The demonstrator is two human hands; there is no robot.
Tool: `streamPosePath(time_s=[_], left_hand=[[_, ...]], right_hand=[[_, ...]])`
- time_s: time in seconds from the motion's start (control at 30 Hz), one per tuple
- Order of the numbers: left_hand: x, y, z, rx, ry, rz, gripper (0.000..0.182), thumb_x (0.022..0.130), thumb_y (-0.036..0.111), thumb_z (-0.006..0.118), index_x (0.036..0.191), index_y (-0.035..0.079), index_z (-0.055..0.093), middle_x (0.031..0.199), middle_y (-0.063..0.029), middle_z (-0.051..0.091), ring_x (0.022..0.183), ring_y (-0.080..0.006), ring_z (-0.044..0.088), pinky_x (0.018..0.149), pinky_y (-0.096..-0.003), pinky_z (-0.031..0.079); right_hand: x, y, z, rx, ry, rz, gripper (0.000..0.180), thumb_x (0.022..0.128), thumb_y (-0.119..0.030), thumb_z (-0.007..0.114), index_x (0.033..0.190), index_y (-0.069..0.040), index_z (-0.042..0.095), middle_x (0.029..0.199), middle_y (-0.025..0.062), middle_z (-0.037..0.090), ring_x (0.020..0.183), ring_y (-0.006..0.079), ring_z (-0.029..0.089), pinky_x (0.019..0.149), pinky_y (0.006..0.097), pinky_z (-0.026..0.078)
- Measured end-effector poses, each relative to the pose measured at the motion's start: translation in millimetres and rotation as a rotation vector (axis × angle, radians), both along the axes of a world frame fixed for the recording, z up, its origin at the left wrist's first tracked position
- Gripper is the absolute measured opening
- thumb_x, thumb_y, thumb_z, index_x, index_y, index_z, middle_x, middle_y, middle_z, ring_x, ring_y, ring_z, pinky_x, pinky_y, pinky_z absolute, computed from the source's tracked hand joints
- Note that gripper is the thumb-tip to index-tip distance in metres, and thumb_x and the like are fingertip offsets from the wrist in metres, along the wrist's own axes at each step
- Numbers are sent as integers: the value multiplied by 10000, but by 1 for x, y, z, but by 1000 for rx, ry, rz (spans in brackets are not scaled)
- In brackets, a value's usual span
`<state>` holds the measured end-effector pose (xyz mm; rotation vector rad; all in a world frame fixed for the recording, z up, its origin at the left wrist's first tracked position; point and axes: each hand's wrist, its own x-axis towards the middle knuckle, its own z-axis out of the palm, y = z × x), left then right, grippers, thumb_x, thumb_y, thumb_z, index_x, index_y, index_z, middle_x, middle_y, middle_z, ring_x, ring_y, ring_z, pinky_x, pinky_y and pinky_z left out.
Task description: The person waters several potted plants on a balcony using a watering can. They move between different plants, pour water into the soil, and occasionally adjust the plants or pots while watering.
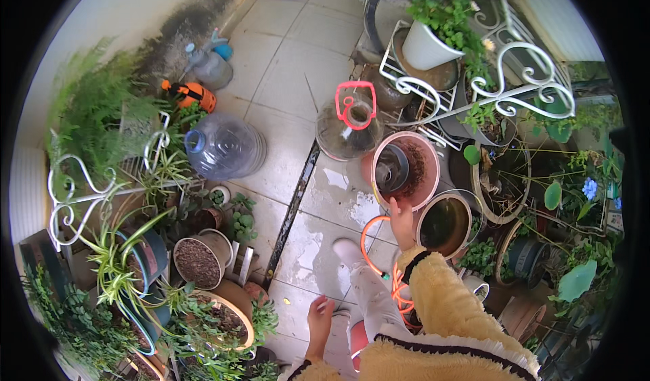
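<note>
My right hand (402, 223) reaches to the near rim of a pink plastic bucket (430, 178); whether it touches the rim I cannot tell. Inside the bucket lies a dark round container (393, 168) beside brown debris. A bucket of dark water (444, 224) with a wire handle stands just right of that hand. Low in the view, my left hand (320, 321) hangs over the tiles with nothing in it, its fingers slightly curled. Beyond the pink bucket stands a clear plastic jug (337, 137) with a pink carrying handle (375, 99).
An orange hose (365, 244) curls by my feet. On the left are a large plastic water bottle (226, 147), an orange sprayer (195, 97), a pot of soil (200, 261) and several plants. White metal plant stands (533, 94) flank both sides. A dark drain strip (292, 211) crosses wet tiles.
</note>
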<state>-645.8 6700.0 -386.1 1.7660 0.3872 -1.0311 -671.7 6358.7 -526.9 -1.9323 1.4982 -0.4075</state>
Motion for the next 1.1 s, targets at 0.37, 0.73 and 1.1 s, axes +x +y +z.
streamPosePath(time_s=[0.37,0.73,1.1], left_hand=[[-15,-176,-50,-264,370,73,338,937,223,535,1216,33,523,1057,-51,611,962,-124,575,841,-274,469],[6,-182,8,-508,106,170,517,990,387,417,1287,-32,482,1197,-89,562,1104,-138,504,952,-273,391],[-41,-45,135,-635,210,270,405,1011,358,353,1269,45,338,1102,-73,503,960,-136,527,845,-277,429]], right_hand=[[0,-72,56,393,-91,148,286,947,-293,537,860,-21,520,697,-4,481,655,104,451,582,282,381],[11,13,148,741,-167,211,291,969,-315,497,803,-77,495,647,-49,405,561,51,365,501,223,293],[-30,164,289,1044,27,383,233,990,-326,405,1015,-101,458,855,52,592,743,146,605,596,284,501]])
